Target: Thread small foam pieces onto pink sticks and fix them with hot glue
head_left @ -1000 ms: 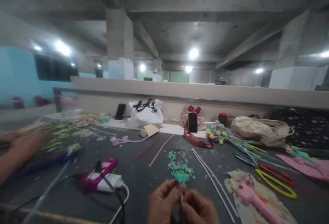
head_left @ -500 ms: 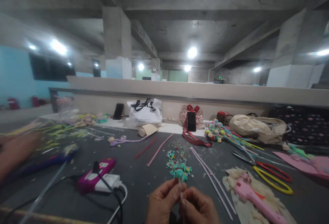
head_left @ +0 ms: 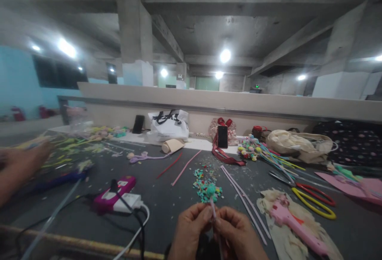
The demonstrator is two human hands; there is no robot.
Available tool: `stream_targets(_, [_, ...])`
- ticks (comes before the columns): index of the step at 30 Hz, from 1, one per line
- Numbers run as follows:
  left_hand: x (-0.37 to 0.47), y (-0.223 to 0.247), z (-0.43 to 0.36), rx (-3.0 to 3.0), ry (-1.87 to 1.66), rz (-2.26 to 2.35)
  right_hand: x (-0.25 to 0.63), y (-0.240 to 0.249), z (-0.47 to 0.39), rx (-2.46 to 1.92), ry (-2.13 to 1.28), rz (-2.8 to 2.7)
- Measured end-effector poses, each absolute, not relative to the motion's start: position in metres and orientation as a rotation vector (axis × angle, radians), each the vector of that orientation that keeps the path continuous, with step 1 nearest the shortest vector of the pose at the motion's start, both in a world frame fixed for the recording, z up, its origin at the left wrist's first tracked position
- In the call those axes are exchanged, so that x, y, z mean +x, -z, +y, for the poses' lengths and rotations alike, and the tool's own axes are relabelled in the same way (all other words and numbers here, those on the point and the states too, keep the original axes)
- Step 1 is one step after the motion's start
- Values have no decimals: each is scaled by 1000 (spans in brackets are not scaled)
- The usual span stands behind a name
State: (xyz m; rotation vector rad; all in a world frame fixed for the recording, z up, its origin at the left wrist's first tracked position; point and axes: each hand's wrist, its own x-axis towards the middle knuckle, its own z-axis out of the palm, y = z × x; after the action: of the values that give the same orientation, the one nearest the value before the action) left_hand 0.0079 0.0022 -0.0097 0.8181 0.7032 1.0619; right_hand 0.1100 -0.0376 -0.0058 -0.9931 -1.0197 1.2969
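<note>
Between the thumb and fingers of my left hand [head_left: 192, 230] is a thin pale pink stem [head_left: 213, 209] topped by a round teal tuft [head_left: 210, 190]. My right hand [head_left: 234, 232] pinches the same stem just below, close beside the left. The tuft stands over a scatter of small teal, red and yellow bits [head_left: 199, 184] on the dark table. Two pale lilac stems [head_left: 244, 200] lie to the right of my hands. A pink stem [head_left: 186, 167] and a red stem [head_left: 169, 165] lie farther back on the left.
Scissors with red and yellow handles [head_left: 313, 202] and a pink glue gun [head_left: 298, 226] on a crumpled cloth lie right. A magenta power strip [head_left: 115, 194] with cables sits left. Another person's hand [head_left: 24, 164] reaches in at far left. A phone [head_left: 222, 136] leans at the back.
The teal tuft has risen slightly above my fingers, with more pale stem showing below it. The view has shifted a little. The other person's hand at the left has moved slightly.
</note>
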Motion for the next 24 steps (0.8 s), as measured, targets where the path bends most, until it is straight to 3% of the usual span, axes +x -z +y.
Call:
stream_targets(13, [-10,1,1,759,-980,684,100,18,-45,-1183,-1040,-1244])
stream_targets(24, [-25,-18,6,704,-1075,745,161,-2,-49,-1432,-713,-1369])
